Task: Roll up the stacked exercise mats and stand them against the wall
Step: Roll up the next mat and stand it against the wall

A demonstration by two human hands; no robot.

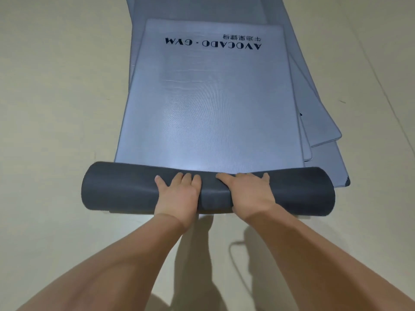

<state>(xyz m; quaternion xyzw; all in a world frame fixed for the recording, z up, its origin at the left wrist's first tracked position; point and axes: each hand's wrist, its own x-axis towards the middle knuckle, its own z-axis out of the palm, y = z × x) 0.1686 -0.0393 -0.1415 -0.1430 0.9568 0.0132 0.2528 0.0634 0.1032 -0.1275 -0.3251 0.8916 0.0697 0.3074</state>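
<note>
The roll (125,189) is sitting crosswise at the near end of the stack, dark underside facing out. So imo the step in hand is rolling mat no. 1, and it's only partway.

Both hands are lying on the middle of the roll, palms down. The left hand (179,194) and right hand (249,191) are just beside each other, fingers stretched flat over the top. They're pressing, not gripping, and nothing's being pinched afaict.

Beyond the roll, a long stretch of the top mat (208,108) is lying flat, w/ the AVOCADO GYM print (213,42) at the end farthest from it. Under that, the other mats (318,122) are fanning out to the right of the roll, edges not lined up. The pale floor (56,108) is showing on both sides.

The next move is prob pushing fwd evenly w/ both palms so the roll is travelling straight toward the print. Both hands are sitting mid-roll, so the outer ends could be getting loose or coning. Might be worth spreading them wider. Standing it against the wall is coming way later, and no wall is showing here.
</note>
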